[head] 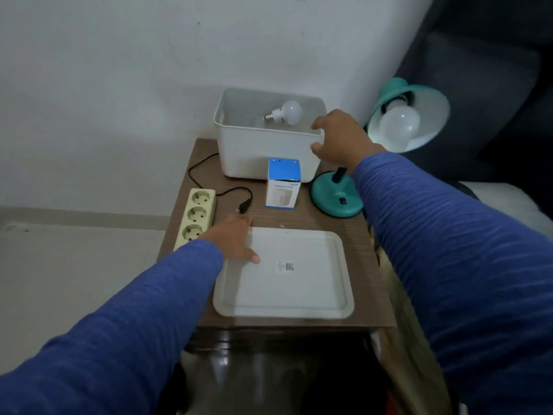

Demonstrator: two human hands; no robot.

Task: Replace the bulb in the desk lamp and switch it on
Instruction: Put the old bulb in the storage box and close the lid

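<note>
Head view, near to far: left hand lies flat and empty on the tray rim by the loose plug; right hand, fingers spread and empty, hovers at the bin corner, with a spare bulb inside. Risk: the right sleeve passes just over the desk lamp base and could tip it, and a bulb already sits in the shade. Old or new bulb, can't tell; the lamp's neck is hidden behind the arm.

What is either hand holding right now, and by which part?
Nothing is held. The right hand hangs open by the white bin's near right corner, not gripping it. The left hand rests open on the tray's left edge.
</note>
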